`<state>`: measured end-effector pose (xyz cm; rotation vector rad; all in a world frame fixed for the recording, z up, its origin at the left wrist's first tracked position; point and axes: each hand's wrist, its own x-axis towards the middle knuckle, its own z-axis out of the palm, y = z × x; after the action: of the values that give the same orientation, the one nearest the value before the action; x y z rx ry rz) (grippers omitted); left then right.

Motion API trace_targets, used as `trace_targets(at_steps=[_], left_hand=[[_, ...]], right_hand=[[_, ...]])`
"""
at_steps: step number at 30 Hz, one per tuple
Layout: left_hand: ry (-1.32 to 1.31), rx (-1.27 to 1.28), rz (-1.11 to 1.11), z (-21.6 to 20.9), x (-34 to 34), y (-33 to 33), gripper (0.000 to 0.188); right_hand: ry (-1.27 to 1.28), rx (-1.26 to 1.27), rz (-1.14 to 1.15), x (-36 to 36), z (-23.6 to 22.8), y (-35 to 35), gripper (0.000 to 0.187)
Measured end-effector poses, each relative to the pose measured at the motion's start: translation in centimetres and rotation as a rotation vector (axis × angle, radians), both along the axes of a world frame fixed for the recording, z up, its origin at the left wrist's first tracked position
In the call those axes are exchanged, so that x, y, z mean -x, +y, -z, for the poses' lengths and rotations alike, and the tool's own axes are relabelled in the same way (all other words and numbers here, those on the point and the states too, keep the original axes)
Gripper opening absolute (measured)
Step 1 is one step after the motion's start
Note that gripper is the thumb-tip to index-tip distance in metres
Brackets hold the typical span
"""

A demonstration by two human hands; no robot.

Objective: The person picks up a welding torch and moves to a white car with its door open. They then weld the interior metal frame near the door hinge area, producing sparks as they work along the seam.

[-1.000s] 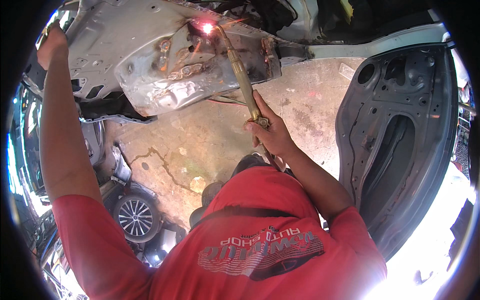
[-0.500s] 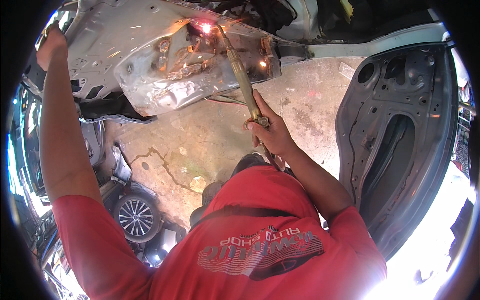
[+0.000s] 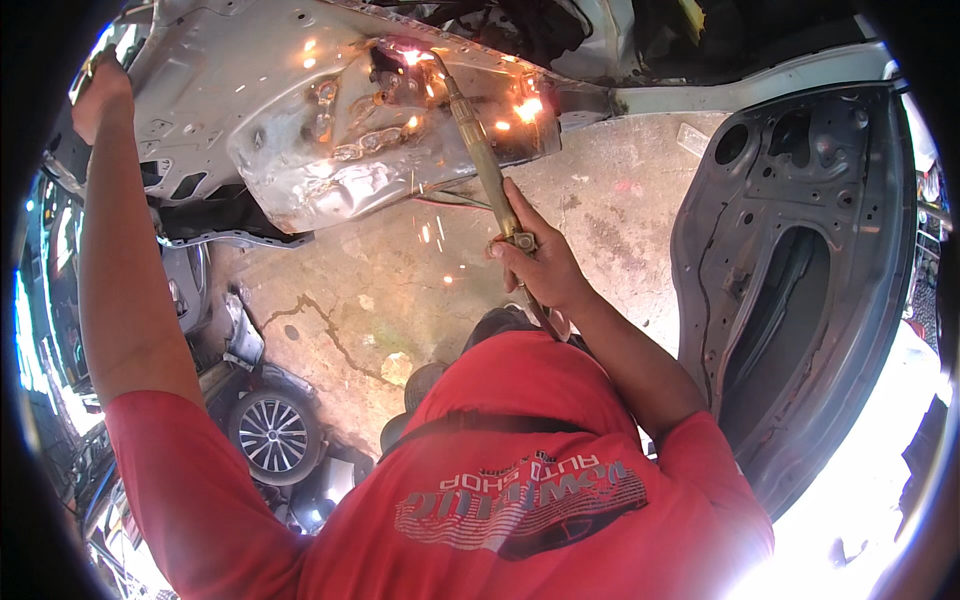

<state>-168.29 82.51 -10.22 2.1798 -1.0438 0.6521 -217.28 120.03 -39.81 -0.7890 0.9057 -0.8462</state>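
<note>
My right hand [image 3: 545,262] is closed around a brass gas torch [image 3: 482,150]. Its bent tip points up and left, and bright molten metal glows there on the silver car body panel [image 3: 300,150]. Orange sparks scatter across the panel and fall below it. Several scorched, torn openings mark the metal around the tip. At the far upper left, my left hand [image 3: 103,98] is raised with curled fingers beside the panel's outer edge; what they grip is hard to see there.
A detached grey car door [image 3: 795,280] stands on the right. On the left, a wheel [image 3: 273,435] lies near a loose metal piece [image 3: 243,332]. Thin hoses or wires [image 3: 450,197] run below the panel, over a cracked concrete floor [image 3: 330,290].
Sparks have spread, with a brighter burst at the panel's right end and several falling toward the floor. The torch and both hands have hardly moved.
</note>
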Motion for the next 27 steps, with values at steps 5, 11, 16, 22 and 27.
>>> trace_targets(at_steps=[5,11,16,22,27], left_hand=[[0.014,0.007,-0.012,0.1,-0.4,-0.1,0.077],[0.014,0.005,0.007,0.1,0.2,0.1,0.079],[0.052,-0.019,-0.002,0.3,2.0,1.0,0.08],[0.024,0.015,0.038,0.4,1.5,0.9,0.086],[0.077,0.05,0.047,0.1,2.2,2.1,0.086]], right_hand=[[0.012,-0.011,0.001,-0.1,-0.1,0.0,0.09],[0.064,-0.029,-0.006,0.1,-0.2,-0.1,0.092],[0.064,-0.012,0.007,0.0,-0.3,0.0,0.093],[0.061,-0.056,0.016,-0.1,-0.2,0.7,0.093],[0.085,-0.113,0.013,-0.1,-1.2,2.6,0.094]])
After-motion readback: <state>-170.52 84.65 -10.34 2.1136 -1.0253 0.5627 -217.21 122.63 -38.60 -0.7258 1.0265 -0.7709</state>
